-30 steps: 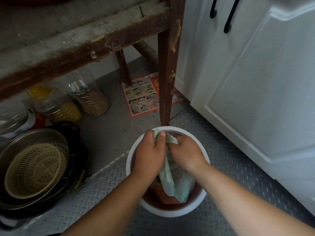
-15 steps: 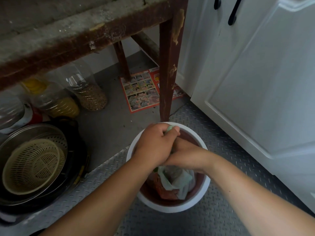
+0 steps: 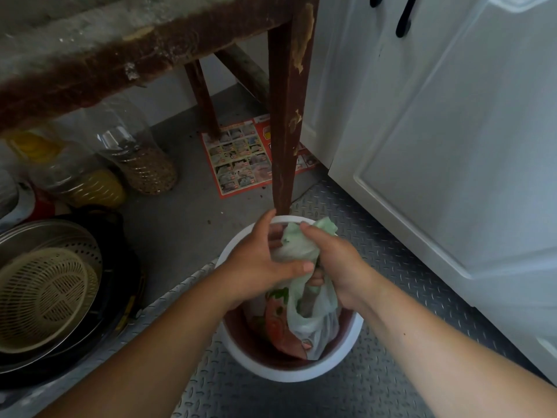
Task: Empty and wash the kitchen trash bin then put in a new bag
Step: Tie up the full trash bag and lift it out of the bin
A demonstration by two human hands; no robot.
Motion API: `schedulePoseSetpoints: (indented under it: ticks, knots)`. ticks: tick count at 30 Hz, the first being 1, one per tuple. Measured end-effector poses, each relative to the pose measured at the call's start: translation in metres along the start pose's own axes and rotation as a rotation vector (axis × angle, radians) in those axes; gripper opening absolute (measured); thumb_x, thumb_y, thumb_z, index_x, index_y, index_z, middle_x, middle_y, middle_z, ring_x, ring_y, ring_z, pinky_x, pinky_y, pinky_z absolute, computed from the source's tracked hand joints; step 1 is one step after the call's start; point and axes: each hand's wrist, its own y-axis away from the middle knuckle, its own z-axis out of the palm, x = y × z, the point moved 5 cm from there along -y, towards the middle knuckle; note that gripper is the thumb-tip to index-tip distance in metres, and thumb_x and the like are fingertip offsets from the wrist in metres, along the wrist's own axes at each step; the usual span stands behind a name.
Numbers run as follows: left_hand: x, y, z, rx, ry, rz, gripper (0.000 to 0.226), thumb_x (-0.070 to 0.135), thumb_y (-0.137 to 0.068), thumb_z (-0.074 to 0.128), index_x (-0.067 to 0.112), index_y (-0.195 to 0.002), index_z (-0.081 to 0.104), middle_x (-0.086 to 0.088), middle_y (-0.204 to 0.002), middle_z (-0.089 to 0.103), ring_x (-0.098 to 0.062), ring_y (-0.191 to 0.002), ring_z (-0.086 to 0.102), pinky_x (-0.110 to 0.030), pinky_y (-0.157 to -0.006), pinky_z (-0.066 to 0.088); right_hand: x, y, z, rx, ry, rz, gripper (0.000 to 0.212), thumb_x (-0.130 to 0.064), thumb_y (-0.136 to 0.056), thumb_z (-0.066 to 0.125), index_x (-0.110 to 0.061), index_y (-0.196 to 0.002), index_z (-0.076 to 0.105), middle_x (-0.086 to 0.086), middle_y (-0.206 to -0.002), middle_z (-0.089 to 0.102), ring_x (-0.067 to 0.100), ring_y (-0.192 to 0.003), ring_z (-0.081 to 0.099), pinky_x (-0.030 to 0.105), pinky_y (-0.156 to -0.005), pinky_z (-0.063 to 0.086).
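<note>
1. Head view looks down on a white trash bin [image 3: 289, 371] standing on grey checker-plate flooring [image 3: 391, 260], just near of a worn brown table leg [image 3: 284, 140] and left of a white cabinet door [image 3: 452, 146].

2. Both hands meet over the bin's far rim. The left hand [image 3: 259, 263] curls around the gathered neck of the pale green bag [image 3: 297, 244], fingers closed on it; the right hand [image 3: 334, 260] is clamped on the same bunched plastic from the right side, thumb on top.

3. This looks like the emptying step: the bag's mouth is being drawn together, likely for a knot or twist, before it is lifted out.

4. The next move calls for closing the neck firmly, then pulling straight up so the load clears the rim and the table leg just beyond.

5. The bag is thin and translucent, with reddish and green scraps [image 3: 280, 327] showing through. It sags low inside the bin, whose inner wall looks dark reddish-brown. Thin film may tear under weight, so a grip low on the neck seems wise.

6. Left of the bin lie a beige plastic colander [image 3: 45, 297] nested in a metal basin [image 3: 60, 233], and clear jars [image 3: 141, 158] under the table.
</note>
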Motion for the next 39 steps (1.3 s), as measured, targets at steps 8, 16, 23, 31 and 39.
schedulePoseSetpoints:
  ticks: [8, 16, 23, 31, 39]
  knots:
    - [-0.009, -0.003, 0.020, -0.008, 0.007, -0.045, 0.101, 0.054, -0.052, 0.088, 0.035, -0.140, 0.043, 0.018, -0.128, 0.064, -0.004, -0.119, 0.061, -0.035, -0.103, 0.053, -0.002, -0.004, -0.001, -0.007, -0.176, 0.034, 0.029, -0.026, -0.098, 0.058, 0.000, -0.104, 0.071, 0.018, -0.090, 0.077, 0.028, -0.074, 0.076, 0.031, -0.059, 0.061]
    - [-0.016, -0.007, 0.011, -0.040, 0.046, -0.073, 0.022, 0.003, -0.091, 0.067, 0.019, -0.105, 0.075, -0.004, -0.105, 0.078, -0.022, -0.101, 0.073, -0.042, -0.094, 0.055, -0.005, -0.011, -0.010, -0.151, 0.042, -0.003, 0.033, -0.033, -0.100, 0.050, -0.008, -0.085, 0.066, 0.008, -0.073, 0.065, 0.007, -0.033, 0.028, 0.021, -0.040, 0.014]
    - [-0.024, -0.010, 0.005, -0.034, 0.129, -0.143, 0.027, 0.005, -0.093, 0.067, 0.026, -0.077, 0.074, 0.006, -0.089, 0.075, -0.010, -0.091, 0.069, -0.024, -0.083, 0.052, -0.005, -0.002, -0.008, -0.380, 0.198, 0.017, 0.020, -0.015, -0.090, 0.057, 0.002, -0.088, 0.069, 0.007, -0.064, 0.063, 0.016, -0.048, 0.046, 0.027, -0.051, 0.030]
    - [-0.023, -0.011, 0.004, 0.029, 0.149, -0.235, 0.016, 0.006, -0.088, 0.065, 0.017, -0.083, 0.076, -0.012, -0.094, 0.078, -0.025, -0.089, 0.071, -0.041, -0.088, 0.056, -0.023, 0.002, -0.014, -0.018, 1.240, -0.435, 0.018, -0.024, -0.085, 0.070, -0.029, -0.088, 0.053, -0.008, -0.076, 0.061, 0.005, -0.063, 0.051, 0.021, -0.054, 0.039]
    - [-0.010, -0.007, 0.005, 0.040, 0.307, -0.242, 0.017, 0.023, -0.068, 0.064, 0.017, -0.075, 0.077, -0.007, -0.085, 0.077, -0.026, -0.087, 0.070, -0.044, -0.089, 0.054, -0.014, 0.012, -0.003, 0.248, 1.722, -0.951, 0.035, -0.019, -0.071, 0.079, -0.015, -0.079, 0.045, 0.011, -0.073, 0.062, 0.036, -0.059, 0.061, 0.031, -0.047, 0.028]
